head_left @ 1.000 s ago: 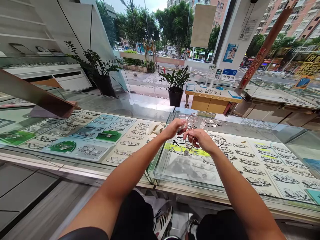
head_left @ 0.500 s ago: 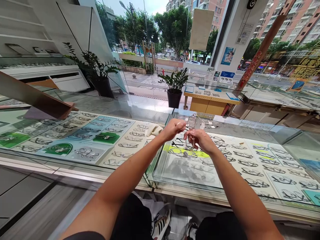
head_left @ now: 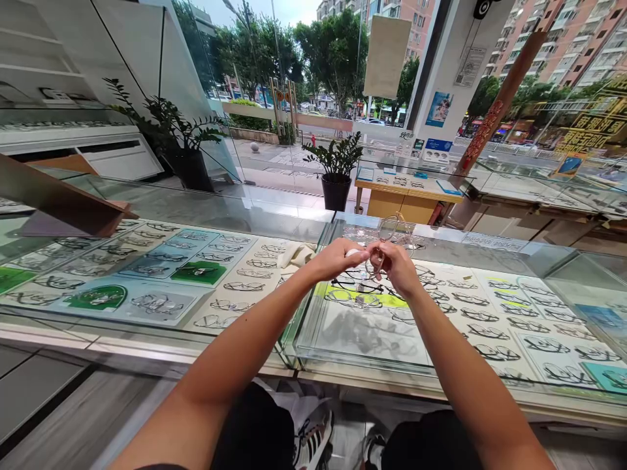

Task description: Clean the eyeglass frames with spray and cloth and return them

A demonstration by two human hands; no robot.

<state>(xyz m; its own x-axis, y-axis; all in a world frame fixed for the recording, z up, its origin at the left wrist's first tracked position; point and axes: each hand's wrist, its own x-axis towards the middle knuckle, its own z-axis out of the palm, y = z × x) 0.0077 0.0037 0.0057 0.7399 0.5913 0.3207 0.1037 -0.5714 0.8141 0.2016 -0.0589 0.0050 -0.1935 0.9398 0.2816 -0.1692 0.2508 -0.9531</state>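
Above the glass counter, a pair of thin-rimmed eyeglasses [head_left: 390, 228] is held on edge, one lens above the other. My right hand [head_left: 396, 263] is closed on its frame, fingers pinching close to the lower lens. My left hand [head_left: 337, 258] is also closed, its fingertips meeting the right hand's fingers beside that lens. Something small and white shows at the left thumb; its kind is unclear. Below both hands, more eyeglasses [head_left: 353, 298] sit in the display case, some over a bright yellow strip.
Rows of eyeglasses fill the case at right [head_left: 470, 299] and the case at left [head_left: 245, 286]. A crumpled beige cloth [head_left: 296, 255] lies by the join between them. At left, a brown slanted board [head_left: 63, 202] juts over the counter. A potted plant [head_left: 336, 190] stands beyond.
My left hand has moved right and now meets the right hand at the lower lens. The eyeglasses have risen slightly and lean more to the right. The view has shifted a little.
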